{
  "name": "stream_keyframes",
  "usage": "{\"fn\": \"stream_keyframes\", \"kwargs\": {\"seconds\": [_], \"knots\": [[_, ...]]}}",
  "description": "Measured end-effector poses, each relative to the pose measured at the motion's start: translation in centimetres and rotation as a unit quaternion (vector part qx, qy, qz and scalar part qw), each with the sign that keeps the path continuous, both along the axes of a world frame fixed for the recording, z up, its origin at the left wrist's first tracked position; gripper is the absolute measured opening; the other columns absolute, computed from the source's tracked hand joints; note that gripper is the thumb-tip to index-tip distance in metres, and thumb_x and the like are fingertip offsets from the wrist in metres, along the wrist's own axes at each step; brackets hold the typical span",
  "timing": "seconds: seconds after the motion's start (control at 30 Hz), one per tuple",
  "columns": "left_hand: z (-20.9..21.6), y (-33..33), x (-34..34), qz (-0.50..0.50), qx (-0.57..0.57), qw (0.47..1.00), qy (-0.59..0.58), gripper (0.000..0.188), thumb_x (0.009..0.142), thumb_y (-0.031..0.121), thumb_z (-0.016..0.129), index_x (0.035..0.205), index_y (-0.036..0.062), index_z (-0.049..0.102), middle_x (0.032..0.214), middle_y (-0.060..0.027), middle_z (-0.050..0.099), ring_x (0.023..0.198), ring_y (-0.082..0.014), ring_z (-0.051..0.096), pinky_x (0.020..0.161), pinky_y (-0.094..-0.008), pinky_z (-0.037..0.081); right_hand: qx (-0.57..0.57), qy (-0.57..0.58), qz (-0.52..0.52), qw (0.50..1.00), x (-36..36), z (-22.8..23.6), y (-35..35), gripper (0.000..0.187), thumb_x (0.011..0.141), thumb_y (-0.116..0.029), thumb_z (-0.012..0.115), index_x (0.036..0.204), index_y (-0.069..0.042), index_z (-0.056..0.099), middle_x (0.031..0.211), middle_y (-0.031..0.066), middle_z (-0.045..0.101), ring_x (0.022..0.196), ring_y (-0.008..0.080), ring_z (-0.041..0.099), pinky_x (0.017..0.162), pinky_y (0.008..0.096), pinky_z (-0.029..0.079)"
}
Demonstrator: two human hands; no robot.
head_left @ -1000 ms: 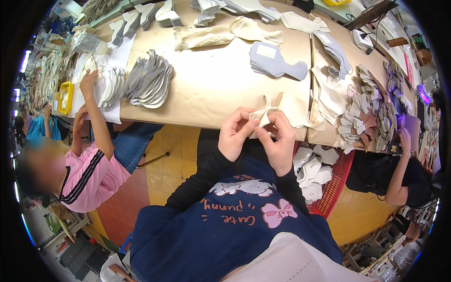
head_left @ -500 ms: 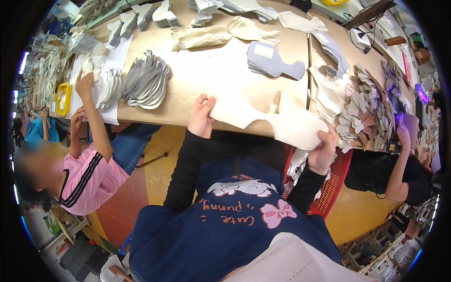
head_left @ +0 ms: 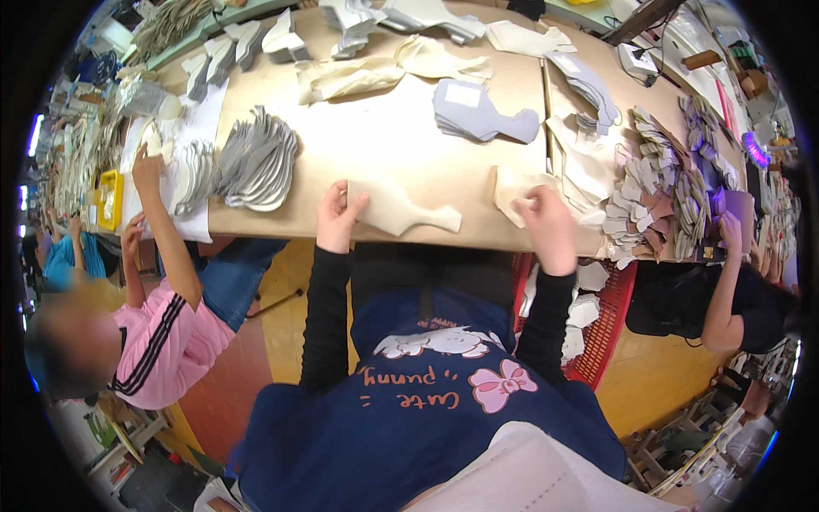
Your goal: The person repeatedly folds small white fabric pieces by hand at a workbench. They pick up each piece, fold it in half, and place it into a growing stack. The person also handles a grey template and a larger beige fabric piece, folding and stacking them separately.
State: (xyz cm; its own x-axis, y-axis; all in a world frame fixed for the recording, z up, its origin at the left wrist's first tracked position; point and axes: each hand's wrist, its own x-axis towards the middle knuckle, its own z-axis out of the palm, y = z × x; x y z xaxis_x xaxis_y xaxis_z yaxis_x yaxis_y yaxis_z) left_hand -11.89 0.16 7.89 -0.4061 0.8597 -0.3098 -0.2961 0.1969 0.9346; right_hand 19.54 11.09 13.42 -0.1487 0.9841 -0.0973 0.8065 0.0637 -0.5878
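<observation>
My left hand [head_left: 339, 215] pinches the wide end of a cream, flat cut piece [head_left: 391, 207] at the table's front edge. The piece narrows to a neck with a small flared tip, which points right. My right hand [head_left: 546, 224] is farther right, somewhat blurred, with its fingers closed on the edge of another cream cut piece [head_left: 508, 189]. A gap of bare table separates the two pieces. Beyond them lies a stack of grey cut pieces [head_left: 478, 111] with a pale label on top.
Crumpled cream pieces [head_left: 350, 78] lie farther back. A fanned grey stack [head_left: 256, 162] is at the left, with more pieces [head_left: 584, 171] at the right. A red basket [head_left: 607, 328] holding scraps stands below the table edge. People work at the left [head_left: 171, 341] and right [head_left: 725, 294].
Both hands held a cream shape stretched between them; now each holds a separate cream piece. My right hand has moved up and left over the table, and the left slightly left and down.
</observation>
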Motion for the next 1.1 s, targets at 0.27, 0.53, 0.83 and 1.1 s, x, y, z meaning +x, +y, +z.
{"fn": "stream_keyframes", "kwargs": {"seconds": [0.27, 0.53, 0.83, 1.1], "knots": [[3.4, -1.2, 2.7, -0.13, 0.104, 0.986, 0.022, 0.021, 0.091, 0.0, 0.065, 0.111, 0.001, 0.057, 0.098, -0.0021, 0.062, 0.091, -0.0084, 0.057, 0.082, -0.022, 0.043, -0.004, 0.295, 0.296, 0.909, -7.6, 0.3, -3.6, 0.052, 0.086, -0.019, 0.074, 0.131, -0.002, 0.052, 0.123, 0.0168, 0.06, 0.116, 0.0295, 0.056, 0.099, 0.038, 0.043], [4.1, 0.7, 5.4, -0.167, 0.099, 0.981, 0.008, 0.028, 0.09, 0.0, 0.067, 0.115, 0.002, 0.054, 0.099, -0.0053, 0.065, 0.09, -0.0102, 0.061, 0.078, -0.0242, 0.049, -0.048, 0.334, 0.163, 0.927, -4.8, 1.5, -4.2, 0.023, 0.09, -0.014, 0.068, 0.106, 0.001, 0.061, 0.083, 0.0168, 0.064, 0.073, 0.0275, 0.064, 0.068, 0.0338, 0.05], [4.6, 1.8, 9.4, -0.132, 0.07, 0.988, -0.037, 0.034, 0.092, 0.001, 0.067, 0.119, 0.0006, 0.048, 0.1, -0.0097, 0.066, 0.091, -0.0126, 0.066, 0.075, -0.0252, 0.055, -0.009, 0.297, 0.149, 0.943, -2.8, 2.1, -4.1, 0.024, 0.092, -0.012, 0.064, 0.114, -0.002, 0.059, 0.089, 0.0201, 0.065, 0.078, 0.0367, 0.065, 0.068, 0.0385, 0.051], [0.5, 2.8, 7.1, -0.142, 0.06, 0.953, 0.259, 0.021, 0.095, 0.007, 0.061, 0.115, 0.0012, 0.058, 0.102, -0.0108, 0.068, 0.095, -0.0197, 0.068, 0.083, -0.0317, 0.055, 0.068, 0.241, 0.073, 0.966, -0.4, 3.5, 0.6, 0.027, 0.091, -0.012, 0.067, 0.116, -0.004, 0.06, 0.067, 0.0143, 0.054, 0.056, 0.0231, 0.05, 0.054, 0.0329, 0.042]]}}
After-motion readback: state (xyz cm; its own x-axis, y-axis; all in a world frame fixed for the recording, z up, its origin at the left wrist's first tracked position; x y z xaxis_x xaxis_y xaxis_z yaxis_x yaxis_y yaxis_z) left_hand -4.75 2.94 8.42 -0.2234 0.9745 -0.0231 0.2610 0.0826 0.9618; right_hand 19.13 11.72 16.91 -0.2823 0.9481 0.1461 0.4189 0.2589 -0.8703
